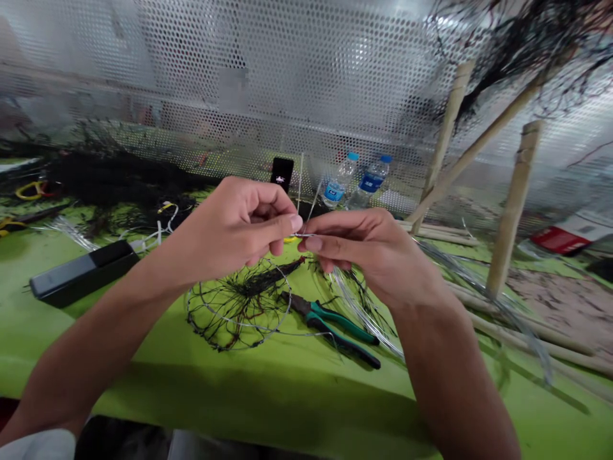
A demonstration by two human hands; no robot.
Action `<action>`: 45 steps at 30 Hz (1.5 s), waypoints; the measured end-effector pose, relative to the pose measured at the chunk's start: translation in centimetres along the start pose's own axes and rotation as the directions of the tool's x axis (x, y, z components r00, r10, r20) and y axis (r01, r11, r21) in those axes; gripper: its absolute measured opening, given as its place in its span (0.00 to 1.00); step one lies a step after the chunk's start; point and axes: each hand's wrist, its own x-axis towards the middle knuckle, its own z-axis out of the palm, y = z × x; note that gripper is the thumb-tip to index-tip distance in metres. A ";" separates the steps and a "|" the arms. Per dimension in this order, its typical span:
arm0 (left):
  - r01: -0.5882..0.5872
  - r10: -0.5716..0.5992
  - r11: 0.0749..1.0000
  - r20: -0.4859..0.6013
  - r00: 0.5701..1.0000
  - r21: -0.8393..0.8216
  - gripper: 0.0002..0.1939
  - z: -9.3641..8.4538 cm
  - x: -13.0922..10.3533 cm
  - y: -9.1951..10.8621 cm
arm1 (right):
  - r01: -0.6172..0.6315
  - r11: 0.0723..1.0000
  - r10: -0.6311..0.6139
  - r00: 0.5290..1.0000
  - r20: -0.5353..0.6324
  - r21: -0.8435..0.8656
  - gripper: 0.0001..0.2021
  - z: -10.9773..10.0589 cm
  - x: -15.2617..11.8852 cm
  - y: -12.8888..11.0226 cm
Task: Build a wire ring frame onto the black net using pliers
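Both hands meet above the middle of the green table, pinching a thin silvery wire (302,236) between thumbs and fingertips. My left hand (246,223) closes on it from the left, my right hand (364,239) from the right. Two thin wire ends stick up between the fingertips. Below them lies a round wire hoop with black netting (244,300), its strands gathered into a dark bunch. Pliers (338,329) with green and black handles rest to the right of the hoop, beside a bundle of loose wires (368,319).
A grey power bank (83,273) with a white cable sits at left. Black netting (115,172) is heaped behind it. A phone (281,171) and two water bottles (341,181) stand at the perforated metal panel (297,70). Wooden sticks (514,211) rise at right.
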 end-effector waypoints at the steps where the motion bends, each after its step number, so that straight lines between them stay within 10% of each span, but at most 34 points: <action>1: 0.006 -0.006 1.000 0.005 1.000 0.000 0.08 -0.1 0.0 0.0 | 0.003 0.999 -0.003 1.000 -0.007 0.041 0.04 0.0 0.1 0.2; 8: 0.104 -0.103 0.994 0.015 0.995 -0.045 0.11 -0.2 0.3 0.4 | 0.246 0.947 -0.273 0.956 -0.109 -0.206 0.05 0.8 -0.1 1.0; 15: 0.267 -0.246 0.934 0.114 0.963 -0.238 0.13 -0.4 1.7 -0.8 | 0.560 0.285 -0.782 0.605 0.149 -0.778 0.11 0.6 0.4 3.2; 21: 0.251 -0.223 0.939 0.139 0.965 -0.235 0.10 -0.3 2.2 -1.8 | 0.504 0.673 -0.605 0.796 -0.010 -0.541 0.09 -0.7 1.3 4.1; 30: 0.110 -0.085 0.982 0.166 0.983 -0.153 0.07 0.4 1.2 -2.2 | 0.104 0.960 -0.082 0.992 0.095 -0.259 0.21 -1.1 0.4 1.4; 35: 0.098 -0.068 0.985 0.202 0.977 -0.143 0.07 0.5 -0.1 -1.0 | -0.019 0.978 0.063 0.976 0.210 -0.206 0.21 -0.9 0.0 0.7; 41: 0.105 -0.083 0.988 0.186 0.979 -0.112 0.06 0.4 -0.5 -0.3 | 0.141 0.951 -0.099 0.982 0.159 -0.274 0.16 -0.1 -0.3 0.6; 45: 0.102 -0.077 0.988 0.199 0.977 -0.115 0.06 0.3 -0.7 -0.1 | 0.440 0.627 -0.430 0.884 0.185 -0.643 0.11 0.4 -1.3 0.4</action>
